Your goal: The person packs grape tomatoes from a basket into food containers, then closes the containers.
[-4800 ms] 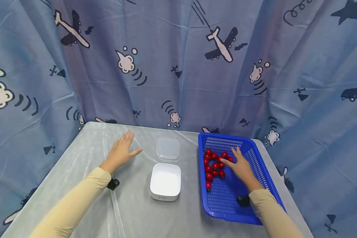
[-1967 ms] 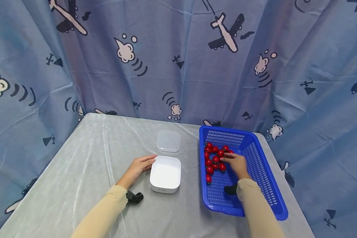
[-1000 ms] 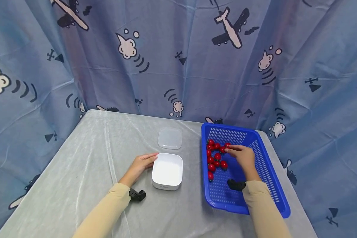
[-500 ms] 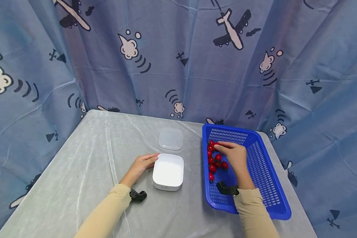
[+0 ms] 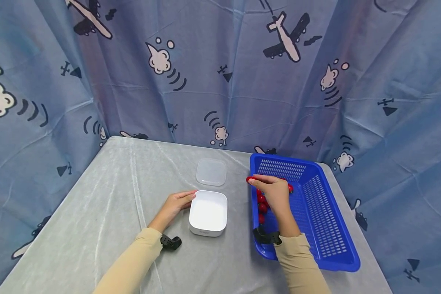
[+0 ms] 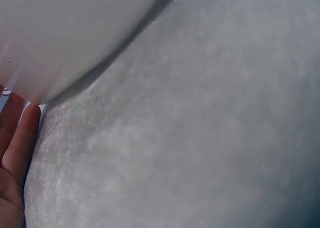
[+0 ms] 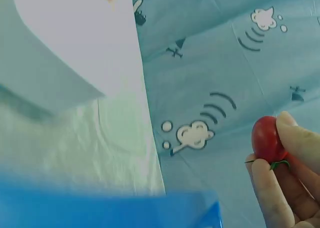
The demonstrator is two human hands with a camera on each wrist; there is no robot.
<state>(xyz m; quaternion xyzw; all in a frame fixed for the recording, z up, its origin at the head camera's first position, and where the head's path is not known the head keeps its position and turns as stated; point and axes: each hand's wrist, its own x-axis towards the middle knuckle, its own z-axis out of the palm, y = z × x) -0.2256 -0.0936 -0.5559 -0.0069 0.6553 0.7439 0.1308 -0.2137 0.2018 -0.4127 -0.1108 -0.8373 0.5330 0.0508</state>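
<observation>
My right hand (image 5: 274, 195) pinches a red cherry tomato (image 7: 266, 138) between thumb and fingers, above the left rim of the blue basket (image 5: 336, 212). A green stem shows on the tomato in the right wrist view. Several more cherry tomatoes (image 5: 262, 208) lie at the left of the basket, partly hidden behind that hand. My left hand (image 5: 172, 207) rests against the left side of a white square box (image 5: 208, 212), which stands upright with its top uncovered. In the left wrist view, extended fingers (image 6: 26, 133) touch the lower side of the box.
A translucent square lid (image 5: 211, 172) lies flat on the table behind the box. Grey-white cloth (image 5: 106, 212) covers the table. A blue patterned curtain (image 5: 194, 90) hangs along the back and sides.
Over the earlier frames, my left hand came to the box and stayed there. My right hand reached into the basket, took hold of a cherry tomato and moved left with it to the basket's rim.
</observation>
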